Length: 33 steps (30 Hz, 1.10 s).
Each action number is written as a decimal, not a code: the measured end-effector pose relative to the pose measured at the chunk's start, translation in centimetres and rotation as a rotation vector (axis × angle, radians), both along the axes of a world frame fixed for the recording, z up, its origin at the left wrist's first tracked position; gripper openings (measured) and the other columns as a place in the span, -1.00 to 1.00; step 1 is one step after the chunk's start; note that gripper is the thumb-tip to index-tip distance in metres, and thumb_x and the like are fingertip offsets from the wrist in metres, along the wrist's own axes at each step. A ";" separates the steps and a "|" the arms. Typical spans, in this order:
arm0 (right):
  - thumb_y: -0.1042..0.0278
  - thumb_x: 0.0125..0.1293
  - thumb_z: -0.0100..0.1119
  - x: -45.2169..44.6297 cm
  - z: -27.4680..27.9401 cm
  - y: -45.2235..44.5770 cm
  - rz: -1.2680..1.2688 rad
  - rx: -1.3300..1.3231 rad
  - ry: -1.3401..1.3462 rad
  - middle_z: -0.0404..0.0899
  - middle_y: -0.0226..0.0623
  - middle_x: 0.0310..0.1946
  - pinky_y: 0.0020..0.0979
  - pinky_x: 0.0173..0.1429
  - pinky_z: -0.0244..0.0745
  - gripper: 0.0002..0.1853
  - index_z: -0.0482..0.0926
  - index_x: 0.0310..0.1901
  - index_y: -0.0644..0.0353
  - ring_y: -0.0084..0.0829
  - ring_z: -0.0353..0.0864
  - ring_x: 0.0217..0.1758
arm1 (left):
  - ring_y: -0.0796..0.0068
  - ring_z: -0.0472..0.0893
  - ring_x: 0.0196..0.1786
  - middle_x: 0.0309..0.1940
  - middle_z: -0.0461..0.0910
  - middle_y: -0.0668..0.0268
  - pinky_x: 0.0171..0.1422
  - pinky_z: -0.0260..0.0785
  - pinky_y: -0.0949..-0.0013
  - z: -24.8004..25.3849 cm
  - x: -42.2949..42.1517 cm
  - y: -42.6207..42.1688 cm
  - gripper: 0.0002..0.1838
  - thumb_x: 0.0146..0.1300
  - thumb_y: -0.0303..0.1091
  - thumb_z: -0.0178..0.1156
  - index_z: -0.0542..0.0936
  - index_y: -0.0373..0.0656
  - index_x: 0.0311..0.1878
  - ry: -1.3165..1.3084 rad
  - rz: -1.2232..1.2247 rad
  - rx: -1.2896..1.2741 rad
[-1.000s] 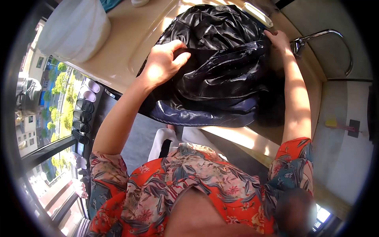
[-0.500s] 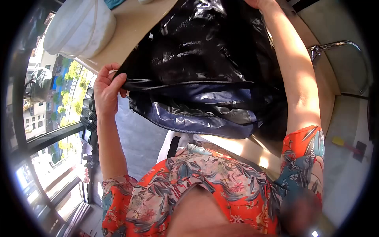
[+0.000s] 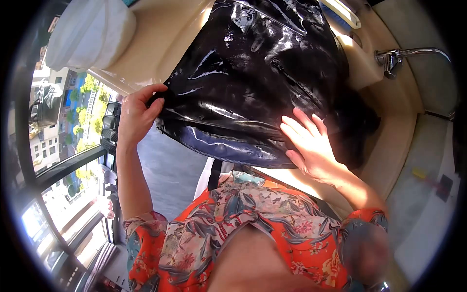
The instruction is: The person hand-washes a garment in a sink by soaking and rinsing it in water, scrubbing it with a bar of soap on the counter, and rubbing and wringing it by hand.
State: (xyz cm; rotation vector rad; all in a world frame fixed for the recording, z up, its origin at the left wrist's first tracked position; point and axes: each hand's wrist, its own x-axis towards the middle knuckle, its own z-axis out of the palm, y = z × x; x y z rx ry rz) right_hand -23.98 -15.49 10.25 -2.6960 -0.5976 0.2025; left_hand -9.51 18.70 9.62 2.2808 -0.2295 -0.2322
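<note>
A wet, shiny black jacket [image 3: 243,73] with a zip lies spread across the sink's ledge, its navy lining [image 3: 224,143] showing along the near edge. My left hand [image 3: 138,114] pinches the jacket's left edge between thumb and fingers. On the near right part of the black cloth, my right hand [image 3: 311,146] rests with its fingers stretched out, holding nothing. The jacket's far end runs out of view at the top, and its right side falls into dark shadow.
A white bucket [image 3: 92,36] stands on the beige sink ledge [image 3: 151,53] at the upper left. A chrome tap [image 3: 394,61] juts out at the right. A blue-bristled brush [image 3: 343,14] lies at the top right. Windows [image 3: 68,165] line the left side.
My right hand has come down from the far top edge to lie flat on the near part of the jacket. The raised cloth has dropped, covering more lining. My left hand still grips the edge.
</note>
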 end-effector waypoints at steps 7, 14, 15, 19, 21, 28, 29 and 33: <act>0.66 -0.06 0.20 -3.2 0.2 0.1 -0.223 0.336 -0.150 0.57 -0.14 -0.18 -0.31 -0.05 0.44 -0.72 0.57 -0.22 0.28 -0.14 0.50 -0.14 | 0.73 0.36 -0.51 -0.57 0.48 0.43 -0.42 0.23 0.55 0.2 0.4 -0.3 -0.78 0.15 -0.50 0.12 0.58 -0.25 -0.11 0.050 -0.125 0.110; 0.59 0.21 0.10 -1.2 0.6 -0.8 -0.692 0.564 0.188 0.60 -0.35 -0.42 -0.58 -0.20 0.41 -0.93 0.58 -0.33 0.33 -0.59 0.52 -0.36 | 0.73 0.46 -0.50 -0.50 0.58 0.38 -0.43 0.29 0.64 5.8 9.7 11.5 -0.81 0.18 -0.51 0.15 0.62 -0.24 -0.13 -0.546 0.339 -0.591; 0.59 0.22 0.09 -0.1 0.6 -0.5 -0.714 0.573 0.118 0.59 -0.39 -0.42 -0.61 -0.22 0.40 -0.93 0.59 -0.32 0.32 -0.63 0.50 -0.37 | 0.73 0.47 -0.49 -0.47 0.60 0.38 -0.44 0.26 0.65 7.4 12.1 14.5 -0.80 0.16 -0.50 0.18 0.62 -0.21 -0.13 -0.682 0.470 -0.544; 0.55 0.26 0.07 5.6 1.7 3.4 -0.760 0.667 0.070 0.59 -0.39 -0.41 -0.62 -0.20 0.43 -0.90 0.59 -0.29 0.32 -0.64 0.52 -0.34 | 0.46 0.57 -0.19 -0.15 0.59 0.24 -0.28 0.45 0.41 9.6 21.0 20.2 -0.35 0.00 0.01 0.30 0.48 -0.17 0.13 -0.338 0.428 -0.236; 0.53 0.27 0.08 9.2 3.7 6.6 -0.717 0.642 0.026 0.59 -0.39 -0.40 -0.60 -0.18 0.44 -0.90 0.59 -0.27 0.33 -0.62 0.53 -0.33 | 0.43 0.57 -0.18 -0.15 0.59 0.24 -0.22 0.47 0.39 7.9 24.0 21.1 -0.35 -0.04 -0.13 0.29 0.46 -0.17 0.16 -0.177 0.306 -0.354; 0.51 0.34 0.00 20.0 11.8 18.8 -0.237 0.735 -0.312 0.59 -0.41 -0.30 -0.63 -0.16 0.40 -0.84 0.57 -0.17 0.32 -0.65 0.52 -0.26 | 0.48 0.56 -0.34 -0.39 0.55 0.31 -0.24 0.43 0.48 12.4 19.3 16.2 -0.59 -0.11 -0.50 0.12 0.62 -0.19 -0.08 -0.521 0.114 -0.554; 0.48 0.33 0.02 21.8 11.9 20.6 -0.173 0.673 -0.364 0.60 -0.36 -0.30 -0.62 -0.15 0.40 -0.83 0.57 -0.16 0.33 -0.62 0.53 -0.25 | 0.42 0.57 -0.33 -0.41 0.56 0.27 -0.24 0.44 0.43 13.4 17.3 14.5 -0.62 -0.13 -0.50 0.10 0.63 -0.22 -0.15 -0.628 0.110 -0.465; 0.28 0.25 0.09 29.3 7.9 27.4 0.063 0.093 -0.499 0.60 -0.06 -0.25 -0.36 -0.07 0.47 -0.71 0.55 -0.12 0.34 -0.26 0.59 -0.17 | 0.33 0.54 -0.31 -0.42 0.49 0.19 -0.20 0.38 0.37 13.6 15.1 12.9 -0.54 -0.18 -0.49 0.08 0.63 -0.17 -0.09 -0.806 0.084 -0.239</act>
